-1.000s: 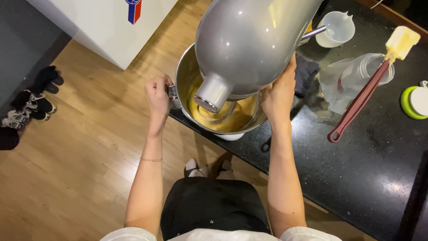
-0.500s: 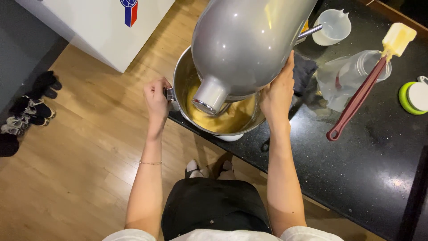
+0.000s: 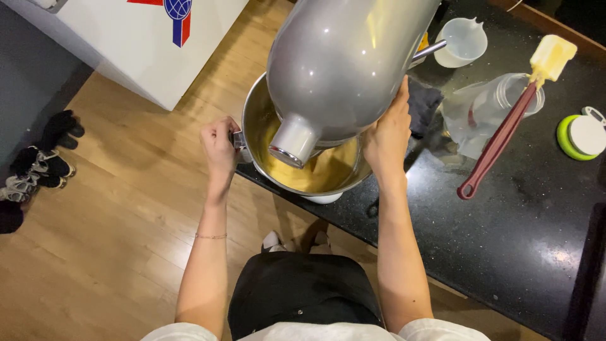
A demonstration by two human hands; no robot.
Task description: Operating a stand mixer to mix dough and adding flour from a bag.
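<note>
A grey stand mixer head [image 3: 344,63] is tilted up over a steel bowl [image 3: 255,117] that holds yellow batter [image 3: 319,173]. The bowl sits at the edge of a black countertop [image 3: 517,240]. My left hand [image 3: 219,148] is closed on the bowl's handle at its left side. My right hand [image 3: 386,136] presses against the bowl's right rim, under the mixer head. The far part of the bowl is hidden by the mixer head.
A red-handled spatula with a pale yellow blade [image 3: 508,123] rests across a clear plastic jug [image 3: 483,110]. A white measuring cup [image 3: 464,41] stands at the back, a green and white round timer [image 3: 584,136] at the right. A white cabinet [image 3: 126,44] and shoes [image 3: 38,167] stand on the wooden floor.
Both hands stay on the bowl. The view has shifted slightly; nothing else has visibly moved.
</note>
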